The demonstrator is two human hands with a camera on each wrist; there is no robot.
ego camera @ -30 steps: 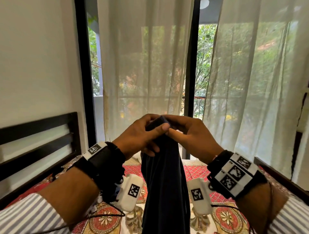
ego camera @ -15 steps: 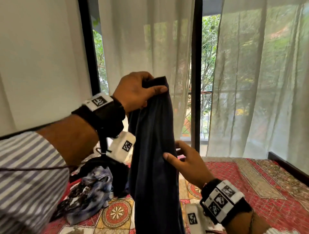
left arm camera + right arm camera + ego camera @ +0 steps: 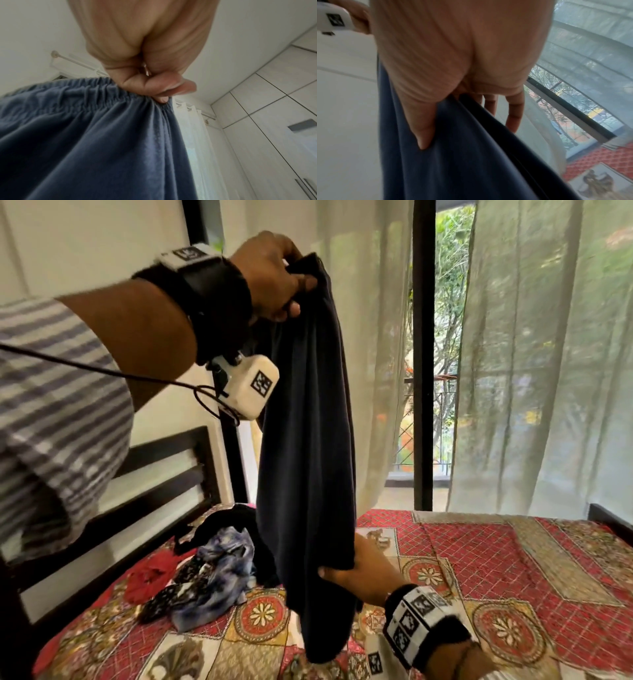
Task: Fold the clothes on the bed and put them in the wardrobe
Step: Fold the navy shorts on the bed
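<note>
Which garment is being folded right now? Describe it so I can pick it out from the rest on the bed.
Above the red patterned bedspread, in front of the sheer curtains, hangs the navy garment. The left hand grips its elastic waistband up high, and the right hand pinches it low. Unlike the crumpled pile of clothes by the headboard, it is plain, dark and off the bed.

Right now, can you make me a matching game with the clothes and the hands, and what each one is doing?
1. left hand
2. right hand
3. navy trousers
4. tie-dye garment

a. lies crumpled on the bed
b. grips the elastic waistband up high
c. hangs down between both hands
d. holds the fabric lower down

Pairs: 1-b, 2-d, 3-c, 4-a
</note>
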